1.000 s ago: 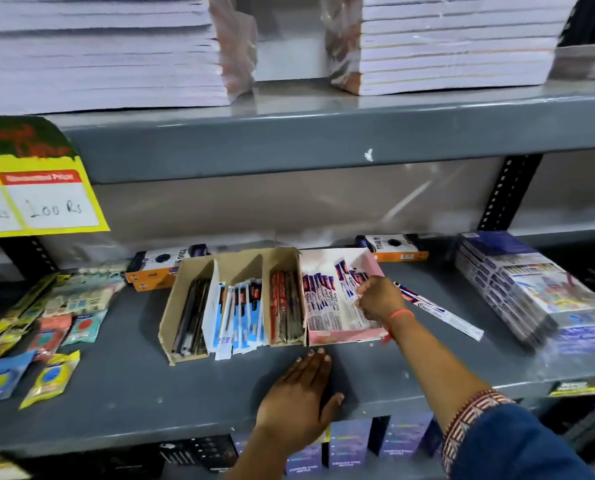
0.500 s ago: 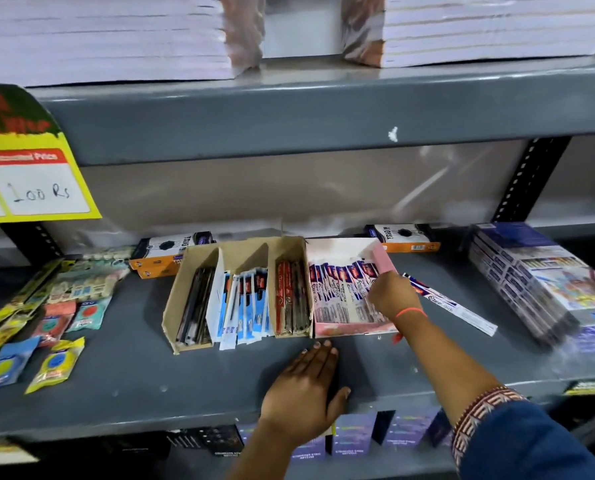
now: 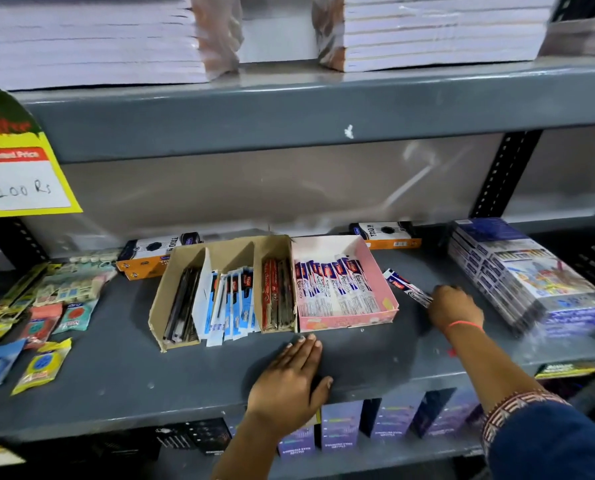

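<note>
A person stands at a grey metal shelf of stationery. The left hand lies flat on the shelf at the near edge, fingers straight and together. Its tips are just short of the front wall of a pink box. The right hand reaches to the right of that box and covers the near end of a loose pen packet. This packet lies flat on the shelf between the box and a stack of wrapped packs. The right fingers curl downward, hidden behind the back of the hand, so I cannot tell whether they pinch the packet or only touch it.

The likely trouble is the packet itself: it is thin, glossy and flat on smooth metal. Fingers that press rather than pinch may skid it farther away or against the stack on the right. Held by one end only, it may droop and catch the pink box's right wall on the way in (the box looks light, and nothing visibly holds it steady). It could also knock the leaning row of matching packets inside.

Half a second ago the right hand was inside the pink box, on those packets. It has now moved right, out of the box, to the loose one. The left hand stays where it was.
</note>
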A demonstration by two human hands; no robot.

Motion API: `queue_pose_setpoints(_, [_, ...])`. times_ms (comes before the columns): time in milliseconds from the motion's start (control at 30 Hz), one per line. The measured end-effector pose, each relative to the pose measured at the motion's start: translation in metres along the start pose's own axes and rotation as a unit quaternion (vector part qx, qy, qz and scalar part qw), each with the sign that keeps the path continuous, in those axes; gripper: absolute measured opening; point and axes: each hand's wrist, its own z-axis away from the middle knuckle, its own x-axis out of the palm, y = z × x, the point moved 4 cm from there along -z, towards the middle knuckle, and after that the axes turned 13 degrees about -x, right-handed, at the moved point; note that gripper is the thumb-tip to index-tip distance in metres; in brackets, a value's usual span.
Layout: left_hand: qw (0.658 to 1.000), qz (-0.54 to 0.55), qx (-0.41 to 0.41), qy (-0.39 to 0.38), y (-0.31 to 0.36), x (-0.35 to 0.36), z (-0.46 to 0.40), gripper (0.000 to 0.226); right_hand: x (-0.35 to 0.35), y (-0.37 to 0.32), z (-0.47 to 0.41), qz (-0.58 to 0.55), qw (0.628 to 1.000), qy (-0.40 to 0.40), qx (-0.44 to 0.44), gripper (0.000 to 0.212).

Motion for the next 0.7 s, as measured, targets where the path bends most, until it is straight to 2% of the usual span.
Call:
queue_pose_setpoints(167, [1.0,0.002,-0.007,-0.022,0.0,0.001,-0.001,0.062,0.004,0.003,-0.002,-0.147,0.989,-0.004,0.036,0.027])
queue_pose_setpoints(267, [1.0,0.005,-0.008,-0.029,0.0,0.001,-0.001,0.062,0.0,0.007,-0.002,-0.287,0.955,0.032,0.071,0.019])
queue_pose_setpoints(300, [0.999,0.005,-0.009,-0.031,0.0,0.001,-0.001,0.062,-0.001,0.007,-0.001,-0.359,0.928,0.049,0.081,0.015])
queue_pose_setpoints(333, [0.999,0.005,-0.009,-0.032,0.0,0.001,-0.002,0.062,-0.004,0.005,0.001,-0.451,0.886,0.061,0.088,0.009])
queue_pose_setpoints(400, [0.999,0.0,-0.01,-0.032,0.0,0.0,-0.002,0.062,-0.01,-0.004,0.007,-0.609,0.787,0.061,0.073,0.024])
queue_pose_setpoints(433, [1.0,-0.002,-0.011,-0.029,0.0,0.0,-0.002,0.062,-0.015,-0.01,0.011,-0.65,0.756,0.057,0.052,0.027])
queue_pose_setpoints(567, [0.999,-0.011,-0.016,-0.026,0.0,0.002,-0.002,0.064,-0.035,-0.04,0.031,-0.74,0.671,0.03,-0.036,0.026])
queue_pose_setpoints(700, [1.0,-0.008,-0.017,-0.026,-0.001,0.003,-0.002,0.064,-0.036,-0.062,0.045,-0.768,0.634,0.014,-0.088,0.023])
